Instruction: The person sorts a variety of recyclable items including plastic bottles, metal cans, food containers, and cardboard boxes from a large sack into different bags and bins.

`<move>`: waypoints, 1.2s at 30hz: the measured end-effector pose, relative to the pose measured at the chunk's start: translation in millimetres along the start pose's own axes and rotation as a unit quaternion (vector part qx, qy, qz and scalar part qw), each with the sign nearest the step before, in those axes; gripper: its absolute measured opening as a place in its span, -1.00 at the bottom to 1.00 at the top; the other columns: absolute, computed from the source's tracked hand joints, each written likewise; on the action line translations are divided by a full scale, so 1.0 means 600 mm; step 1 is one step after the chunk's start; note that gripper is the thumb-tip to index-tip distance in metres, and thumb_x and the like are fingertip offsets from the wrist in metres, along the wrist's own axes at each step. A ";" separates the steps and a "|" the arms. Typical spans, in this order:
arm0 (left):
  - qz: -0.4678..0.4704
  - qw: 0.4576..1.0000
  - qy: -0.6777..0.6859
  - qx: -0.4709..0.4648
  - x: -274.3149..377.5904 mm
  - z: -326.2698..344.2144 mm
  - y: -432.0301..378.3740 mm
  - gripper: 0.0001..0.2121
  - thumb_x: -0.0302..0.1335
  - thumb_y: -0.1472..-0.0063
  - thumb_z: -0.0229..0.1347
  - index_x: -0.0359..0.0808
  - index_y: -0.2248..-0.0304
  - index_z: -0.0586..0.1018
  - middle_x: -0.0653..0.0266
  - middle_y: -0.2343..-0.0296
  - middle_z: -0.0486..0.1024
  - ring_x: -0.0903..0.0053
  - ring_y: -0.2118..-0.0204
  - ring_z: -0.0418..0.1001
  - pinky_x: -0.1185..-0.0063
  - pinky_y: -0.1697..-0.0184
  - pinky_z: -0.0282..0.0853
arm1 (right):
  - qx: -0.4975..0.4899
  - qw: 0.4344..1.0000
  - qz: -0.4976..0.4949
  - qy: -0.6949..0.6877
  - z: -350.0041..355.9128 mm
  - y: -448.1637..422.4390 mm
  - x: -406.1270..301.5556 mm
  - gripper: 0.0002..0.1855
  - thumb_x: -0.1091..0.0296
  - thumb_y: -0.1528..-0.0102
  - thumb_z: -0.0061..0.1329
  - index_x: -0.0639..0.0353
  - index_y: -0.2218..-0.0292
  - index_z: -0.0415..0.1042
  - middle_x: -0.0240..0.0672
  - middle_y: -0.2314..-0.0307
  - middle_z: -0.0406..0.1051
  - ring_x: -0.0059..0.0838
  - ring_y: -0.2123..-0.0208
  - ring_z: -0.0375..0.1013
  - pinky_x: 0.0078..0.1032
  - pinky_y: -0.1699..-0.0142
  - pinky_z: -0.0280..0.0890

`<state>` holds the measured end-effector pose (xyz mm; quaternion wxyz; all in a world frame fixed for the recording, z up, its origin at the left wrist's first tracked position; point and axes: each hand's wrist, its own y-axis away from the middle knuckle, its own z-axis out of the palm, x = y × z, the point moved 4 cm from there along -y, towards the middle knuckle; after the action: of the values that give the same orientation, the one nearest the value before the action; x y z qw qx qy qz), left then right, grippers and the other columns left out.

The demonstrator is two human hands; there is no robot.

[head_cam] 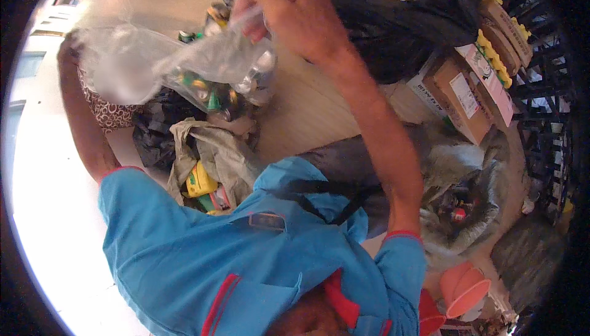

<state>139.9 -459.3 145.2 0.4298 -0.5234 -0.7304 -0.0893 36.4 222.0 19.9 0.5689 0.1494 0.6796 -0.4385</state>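
Note:
A clear plastic bag (138, 59) is stretched between my two hands. My right hand (288, 11), blurred and raised at the top middle, grips its gathered plastic. At the far left my left hand (71, 48) holds the bag's other side, its fingers mostly hidden. Green, yellow and silver cans or bottles (216, 94) show through or behind the plastic; I cannot tell whether they lie inside it. Below them a grey-beige woven sack (228, 151) gapes open. A yellow packet (201, 179) and red and green pieces show in its mouth.
A black plastic bag (161, 119) lies beside the sack, another black bag (396, 27) at upper right. Cardboard boxes (461, 96) stand by a black plastic crate (544, 101). An open sack (493, 207) holds small items. Red-orange plastic containers (465, 290) sit at lower right.

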 end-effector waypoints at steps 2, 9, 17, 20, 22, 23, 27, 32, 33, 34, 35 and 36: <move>-0.054 0.996 -0.072 0.004 -0.062 0.104 0.072 -0.56 -0.22 -0.02 0.06 -0.41 0.20 0.37 0.24 0.38 0.38 0.48 0.43 0.35 0.54 0.39 0.31 | 0.007 0.999 0.033 0.023 0.006 0.012 0.070 -0.76 0.41 -0.09 -0.31 0.32 0.27 0.32 -0.26 0.58 0.40 -0.56 0.67 0.37 -0.59 0.57 0.30; -0.292 0.940 -0.058 0.165 -0.189 0.282 0.311 -0.67 -0.27 0.09 0.15 -0.45 0.52 0.49 0.26 0.67 0.39 0.58 0.67 0.30 0.54 0.64 0.19 | -0.007 0.987 0.162 0.006 0.054 0.086 0.206 -0.72 0.43 -0.10 -0.34 0.33 0.17 0.28 -0.27 0.59 0.40 -0.56 0.70 0.36 -0.56 0.56 0.29; -0.191 0.903 -0.380 0.063 -0.052 0.314 0.230 -0.50 0.01 0.01 -0.07 -0.37 0.44 0.51 0.03 0.49 0.49 0.20 0.42 0.44 0.33 0.32 0.26 | 0.004 0.986 0.168 -0.007 0.057 0.089 0.179 -0.68 0.36 -0.12 -0.30 0.35 0.14 0.25 -0.25 0.58 0.41 -0.54 0.68 0.38 -0.55 0.54 0.30; -0.046 0.864 -0.484 0.134 -0.032 0.333 0.246 -0.52 -0.06 0.09 0.00 -0.37 0.36 0.49 0.01 0.47 0.49 0.17 0.40 0.45 0.37 0.26 0.30 | 0.004 0.990 0.141 0.023 0.067 0.086 0.213 -0.67 0.35 -0.11 -0.28 0.36 0.13 0.25 -0.25 0.57 0.41 -0.55 0.66 0.38 -0.56 0.53 0.30; -0.074 0.827 -0.539 0.142 0.063 0.417 0.261 -0.45 -0.18 0.11 0.07 -0.35 0.14 0.34 -0.11 0.31 0.39 0.13 0.24 0.36 0.34 0.16 0.25 | 0.014 0.991 0.112 0.077 0.059 0.088 0.241 -0.67 0.34 -0.11 -0.26 0.36 0.13 0.25 -0.25 0.57 0.41 -0.55 0.65 0.39 -0.56 0.52 0.30; 0.043 0.800 -0.562 0.205 0.133 0.464 0.288 -0.45 -0.24 0.11 0.11 -0.35 0.12 0.31 -0.13 0.28 0.36 0.12 0.18 0.31 0.34 0.14 0.22 | 0.017 0.991 0.099 0.087 0.058 0.092 0.244 -0.65 0.34 -0.10 -0.25 0.36 0.12 0.24 -0.24 0.56 0.42 -0.56 0.63 0.39 -0.55 0.51 0.30; 0.234 0.876 -0.392 0.158 0.219 0.607 0.372 -0.48 -0.43 0.12 0.16 -0.31 0.11 0.30 0.02 0.22 0.33 0.16 0.14 0.27 0.32 0.12 0.19 | 0.019 0.983 0.180 0.032 0.068 0.108 0.226 -0.64 0.35 -0.09 -0.22 0.36 0.10 0.25 -0.22 0.54 0.43 -0.56 0.55 0.41 -0.54 0.45 0.31; 0.217 0.926 -0.285 -0.121 0.107 0.723 0.417 -0.59 -0.37 0.04 0.10 -0.27 0.15 0.36 0.03 0.31 0.40 0.17 0.19 0.34 0.31 0.10 0.16 | 0.019 0.989 0.134 0.054 0.072 0.110 0.213 -0.69 0.39 -0.07 -0.21 0.33 0.15 0.27 -0.13 0.53 0.42 -0.38 0.50 0.43 -0.45 0.35 0.31; 0.138 0.902 -0.364 -0.190 0.055 0.729 0.402 -0.61 -0.30 0.00 0.06 -0.26 0.16 0.38 0.02 0.36 0.42 0.16 0.23 0.37 0.33 0.12 0.20 | 0.017 0.990 0.115 0.080 0.070 0.112 0.217 -0.65 0.38 -0.08 -0.21 0.36 0.11 0.25 -0.18 0.52 0.44 -0.55 0.51 0.42 -0.54 0.36 0.31; 0.069 0.854 -0.444 -0.264 0.002 0.735 0.390 -0.62 -0.24 -0.04 0.02 -0.25 0.16 0.39 0.02 0.41 0.44 0.16 0.27 0.39 0.34 0.14 0.23 | 0.020 0.990 0.114 0.084 0.065 0.116 0.215 -0.65 0.38 -0.08 -0.21 0.36 0.11 0.25 -0.18 0.52 0.44 -0.55 0.51 0.42 -0.54 0.36 0.31; 0.008 0.802 -0.467 -0.373 -0.033 0.740 0.393 -0.63 -0.21 -0.06 -0.02 -0.24 0.17 0.40 0.03 0.40 0.45 0.19 0.29 0.40 0.35 0.16 0.25 | 0.033 0.991 0.107 0.077 0.062 0.121 0.215 -0.66 0.38 -0.08 -0.20 0.36 0.11 0.26 -0.19 0.52 0.44 -0.55 0.52 0.42 -0.54 0.37 0.31; -0.022 0.760 -0.437 -0.481 -0.042 0.753 0.402 -0.63 -0.19 -0.08 -0.05 -0.23 0.18 0.41 0.04 0.40 0.46 0.22 0.31 0.40 0.36 0.18 0.26 | 0.053 0.991 0.099 0.073 0.052 0.122 0.213 -0.66 0.38 -0.08 -0.20 0.36 0.11 0.26 -0.19 0.53 0.44 -0.56 0.53 0.41 -0.55 0.38 0.30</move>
<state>103.5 -109.1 -227.7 -0.2462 -0.6274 -0.7111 -0.2003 68.6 202.3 -125.9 0.5499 0.2775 0.6771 -0.4027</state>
